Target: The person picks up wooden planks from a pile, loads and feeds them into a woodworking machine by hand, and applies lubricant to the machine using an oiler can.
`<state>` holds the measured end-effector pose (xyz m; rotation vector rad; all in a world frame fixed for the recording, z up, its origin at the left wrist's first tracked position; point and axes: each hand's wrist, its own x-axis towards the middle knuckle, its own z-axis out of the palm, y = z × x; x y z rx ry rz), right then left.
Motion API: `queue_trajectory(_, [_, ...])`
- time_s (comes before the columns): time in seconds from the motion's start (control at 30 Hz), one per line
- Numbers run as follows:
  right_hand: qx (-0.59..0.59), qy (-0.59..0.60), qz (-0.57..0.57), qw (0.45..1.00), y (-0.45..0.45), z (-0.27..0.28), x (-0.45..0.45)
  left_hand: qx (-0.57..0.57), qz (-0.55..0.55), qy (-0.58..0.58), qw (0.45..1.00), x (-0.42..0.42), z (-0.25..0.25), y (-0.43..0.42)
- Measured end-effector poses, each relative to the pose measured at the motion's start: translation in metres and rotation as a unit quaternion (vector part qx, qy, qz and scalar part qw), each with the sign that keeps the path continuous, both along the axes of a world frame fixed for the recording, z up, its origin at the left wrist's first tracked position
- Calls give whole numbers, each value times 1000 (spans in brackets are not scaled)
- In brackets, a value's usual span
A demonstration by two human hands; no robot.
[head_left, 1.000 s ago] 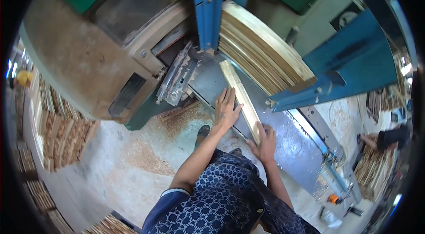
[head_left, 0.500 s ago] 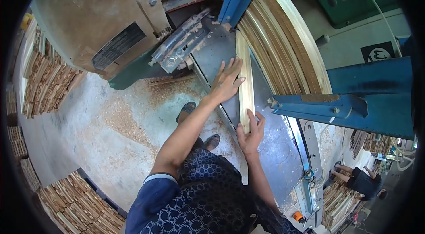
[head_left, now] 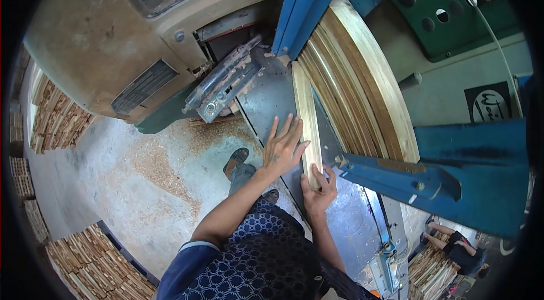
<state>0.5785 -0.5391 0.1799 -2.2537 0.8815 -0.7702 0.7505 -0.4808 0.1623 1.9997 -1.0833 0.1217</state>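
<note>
A pale wooden strip [head_left: 307, 121] lies lengthwise on the grey metal machine table [head_left: 266, 93], just left of a stack of curved boards [head_left: 362, 79]. My left hand [head_left: 283, 147] rests flat against the strip's left side, fingers spread and thumb over the wood. At the strip's near end, my right hand [head_left: 319, 189] has its thumb and fingers around the wood. The strip's far end reaches the foot of the blue upright [head_left: 300, 11].
A metal guide block [head_left: 224, 81] with wood scraps sits left of the strip. A blue bracket [head_left: 396, 172] crosses at right. Wood piles [head_left: 99, 263] stand on the floor [head_left: 124, 186]. Another person [head_left: 462, 252] is at the lower right.
The strip has straightened beside the stack since the earliest frame. My left hand has slid back toward the strip's near end, with its fingers more spread. The camera view has shifted.
</note>
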Motion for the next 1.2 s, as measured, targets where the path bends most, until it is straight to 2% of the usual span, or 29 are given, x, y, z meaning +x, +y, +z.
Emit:
queue_trajectory(0.1, [62,-15,-8,998,-1,1,2,17,-1,-2,1000,4,-4,-3])
queue_trajectory(0.23, [74,-19,-11,997,-8,3,-2,24,-16,9,1000,2,-7,-4])
queue_trajectory(0.3, [89,-29,33,995,-21,9,-3,31,-24,19,999,3,-2,-2])
queue_trajectory(0.37, [109,-17,42,993,-18,20,-9,35,12,42,998,1,4,-5])
queue_trajectory(0.43, [244,-79,3,967,-12,25,-8,46,-32,83,995,1,-6,-11])
queue_trajectory(0.5, [234,-56,5,970,-7,20,-14,39,-6,93,995,-4,-9,-15])
queue_trajectory(0.57, [109,-43,1,993,5,9,-18,62,-16,82,995,-4,-9,-12])
queue_trajectory(0.6, [108,-43,6,993,10,11,-24,90,-29,71,993,-3,-7,-8])
queue_trajectory(0.67, [89,65,-13,994,14,22,-28,99,-28,79,992,-2,-4,-7])
queue_trajectory(0.77, [40,34,-27,998,17,16,-10,107,-16,89,990,6,-4,-13])
queue_trajectory(0.9, [34,55,-42,997,16,16,4,134,-11,98,986,24,2,-14])
queue_trajectory(0.97, [80,35,-52,995,13,11,2,131,-23,105,985,22,2,-10])
queue_trajectory(1.1, [80,13,-51,995,6,10,8,150,-20,114,982,23,0,-18])
queue_trajectory(1.2, [75,69,-71,992,6,16,16,159,-11,131,978,29,0,-22])
